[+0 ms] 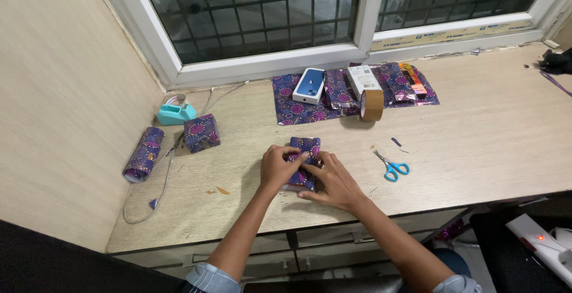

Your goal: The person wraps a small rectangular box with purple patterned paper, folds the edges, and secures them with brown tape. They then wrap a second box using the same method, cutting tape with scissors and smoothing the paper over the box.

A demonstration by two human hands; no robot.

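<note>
Left hand [277, 168] and right hand [335, 181] both pressing a purple-wrapped box [302, 161] on the counter [476, 150], scissors [391, 165] just right, wrapped parcel [201, 133] left, blue box [308, 86] and tape roll [371, 105] beyond — on purple paper [292, 111].

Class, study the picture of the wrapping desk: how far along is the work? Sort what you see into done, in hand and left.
Done: one wrapped box sits by the teal tape dispenser.
In hand: the left hand and right hand press purple paper around a small box.
Left: a blue-lidded box and a white box lie unwrapped on the flat sheet beside the brown tape roll.
</note>
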